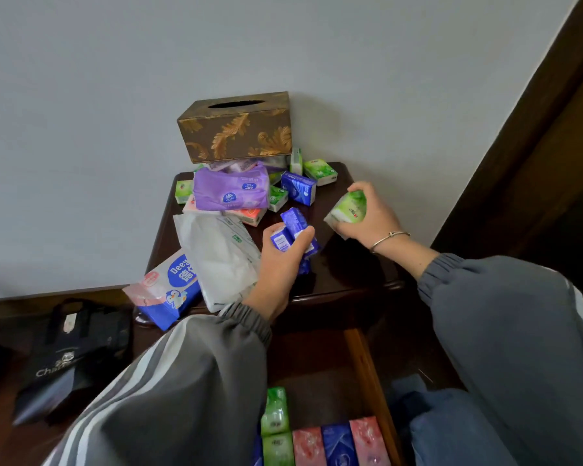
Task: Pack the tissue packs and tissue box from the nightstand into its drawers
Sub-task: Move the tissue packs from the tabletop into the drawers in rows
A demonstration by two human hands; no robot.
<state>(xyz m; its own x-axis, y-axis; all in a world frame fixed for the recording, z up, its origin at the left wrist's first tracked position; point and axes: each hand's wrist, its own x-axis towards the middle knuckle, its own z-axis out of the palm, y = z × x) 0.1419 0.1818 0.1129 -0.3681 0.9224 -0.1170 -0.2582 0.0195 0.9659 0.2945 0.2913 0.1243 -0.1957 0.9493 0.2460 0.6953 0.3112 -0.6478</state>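
Note:
On the dark nightstand (344, 270) my left hand (280, 264) grips blue tissue packs (293, 227). My right hand (374, 216) holds a green tissue pack (349, 210) just above the top. A brown and gold tissue box (236, 129) sits on a pile at the back. Around it lie a purple pack (231, 190), small green packs (320, 171), a blue pack (298, 187), a white pack (219, 257) and a blue and white pack (165, 290) overhanging the front left corner. The open drawer (367, 381) below holds green, pink and blue packs (327, 438) in a row.
A black paper bag (71, 358) stands on the floor to the left. The grey wall is behind the nightstand, and a dark wooden frame (525, 163) runs along the right. My grey sleeves cover part of the drawer.

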